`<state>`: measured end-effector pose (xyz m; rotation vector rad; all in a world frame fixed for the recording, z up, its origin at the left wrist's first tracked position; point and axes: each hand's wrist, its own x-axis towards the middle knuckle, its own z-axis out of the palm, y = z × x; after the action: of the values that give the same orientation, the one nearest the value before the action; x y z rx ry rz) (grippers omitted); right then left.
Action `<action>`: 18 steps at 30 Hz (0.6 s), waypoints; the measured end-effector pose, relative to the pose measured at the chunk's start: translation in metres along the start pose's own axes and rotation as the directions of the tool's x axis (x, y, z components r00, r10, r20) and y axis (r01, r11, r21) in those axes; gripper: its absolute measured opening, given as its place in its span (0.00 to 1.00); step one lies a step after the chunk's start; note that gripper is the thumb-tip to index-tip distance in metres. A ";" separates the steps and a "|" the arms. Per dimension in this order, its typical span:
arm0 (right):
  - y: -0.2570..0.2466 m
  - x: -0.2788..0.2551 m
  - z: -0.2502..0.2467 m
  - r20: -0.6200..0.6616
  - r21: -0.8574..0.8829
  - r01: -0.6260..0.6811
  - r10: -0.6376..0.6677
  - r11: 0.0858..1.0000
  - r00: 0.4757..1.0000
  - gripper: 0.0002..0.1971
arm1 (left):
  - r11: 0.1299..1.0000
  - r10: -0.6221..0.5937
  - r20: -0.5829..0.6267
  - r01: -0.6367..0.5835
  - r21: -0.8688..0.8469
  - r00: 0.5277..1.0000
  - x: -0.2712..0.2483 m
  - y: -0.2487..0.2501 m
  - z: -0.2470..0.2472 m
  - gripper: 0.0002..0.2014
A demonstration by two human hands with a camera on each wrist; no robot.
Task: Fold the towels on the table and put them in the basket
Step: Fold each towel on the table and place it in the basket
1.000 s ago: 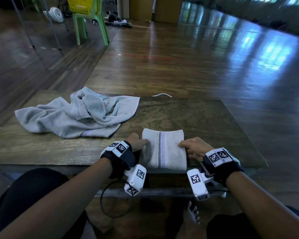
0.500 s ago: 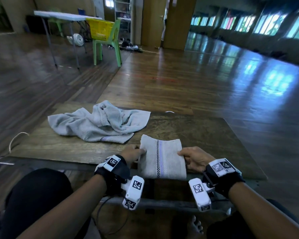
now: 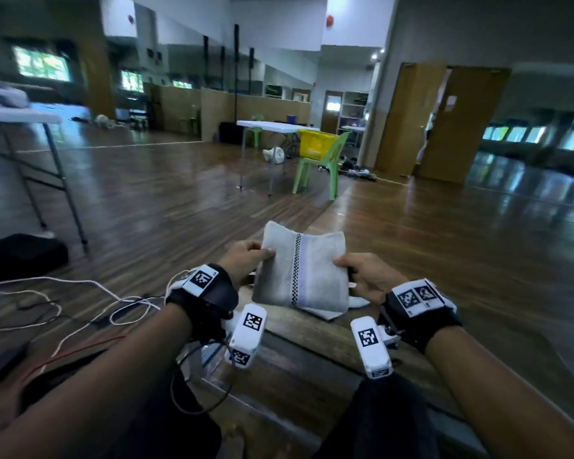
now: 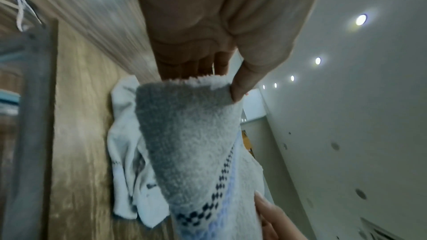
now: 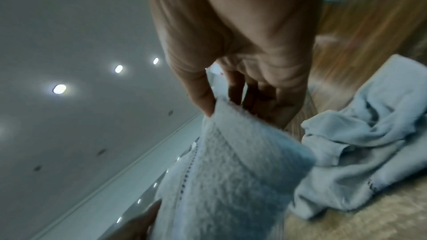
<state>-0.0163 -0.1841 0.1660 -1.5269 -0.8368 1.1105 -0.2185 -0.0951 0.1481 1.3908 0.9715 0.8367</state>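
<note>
I pinch one folded towel in both hands' grip, left hand and right hand, off the counter. A crumpled towel is left unfolded; I judge roughly half remains.

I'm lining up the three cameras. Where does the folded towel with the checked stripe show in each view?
Head: folded towel at centre, lifted between the left hand and right hand.
Left wrist: lower centre, thumb pinching its upper edge.
Right wrist: bottom centre, thumb on its upper corner.
Shared landmark: the crumpled towel on the table behind it; the head view shows only its edge.
</note>
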 end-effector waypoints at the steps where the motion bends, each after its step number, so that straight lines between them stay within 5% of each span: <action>1: -0.003 0.001 0.014 0.038 -0.023 0.015 -0.014 1.000 0.999 0.06 | 1.000 0.002 -0.047 -0.002 -0.007 0.999 -0.008 0.001 -0.013 0.10; 11: -0.011 0.016 0.171 0.414 -0.156 0.115 -0.041 0.981 0.909 0.05 | 0.999 -0.021 -0.462 -0.001 -0.048 0.886 -0.087 -0.017 -0.141 0.06; 18: 0.013 0.026 0.263 0.549 -0.243 0.129 0.026 0.962 0.836 0.04 | 0.993 -0.096 -0.584 0.035 -0.116 0.806 -0.120 -0.050 -0.213 0.07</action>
<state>-0.2563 -0.0766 0.1345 -1.3994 -1.4668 1.4714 -0.4646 -0.1215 0.1182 1.0086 1.4194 1.2883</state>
